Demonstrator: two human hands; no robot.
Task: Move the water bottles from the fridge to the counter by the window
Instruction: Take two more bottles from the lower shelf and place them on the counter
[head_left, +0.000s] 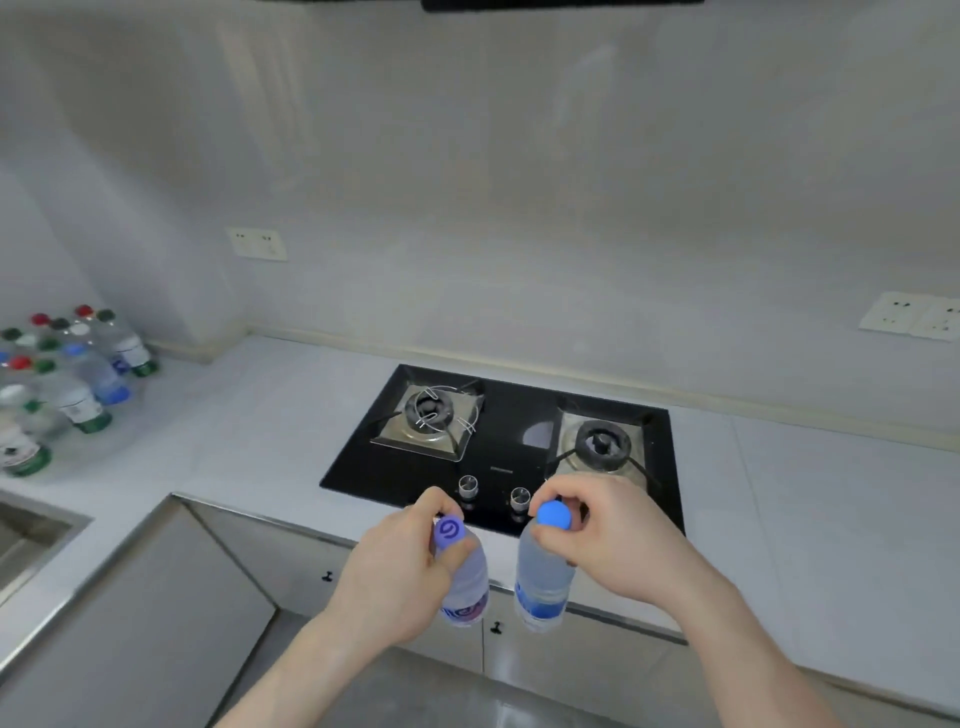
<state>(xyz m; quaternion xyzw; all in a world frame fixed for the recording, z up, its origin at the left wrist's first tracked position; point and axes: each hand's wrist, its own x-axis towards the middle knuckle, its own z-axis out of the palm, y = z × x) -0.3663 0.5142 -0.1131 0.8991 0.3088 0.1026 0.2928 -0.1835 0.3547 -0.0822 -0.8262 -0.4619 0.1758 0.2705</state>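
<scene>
My left hand (402, 566) grips a clear water bottle with a purple cap (465, 577) by its neck. In my right hand (618, 540) hangs a second clear bottle with a blue cap and blue label (543, 571), pinched just under the cap. Both bottles are held upright in the air in front of the counter edge, side by side, just before the stove. Several water bottles (67, 379) with red, green, white and blue caps stand grouped on the white counter (249, 415) at the far left.
A black two-burner gas stove (498, 441) with two knobs is set into the counter straight ahead. A steel sink (31, 530) lies at the left edge. Grey cabinet doors (291, 561) run below the counter. Wall sockets (257, 243) sit on the backsplash.
</scene>
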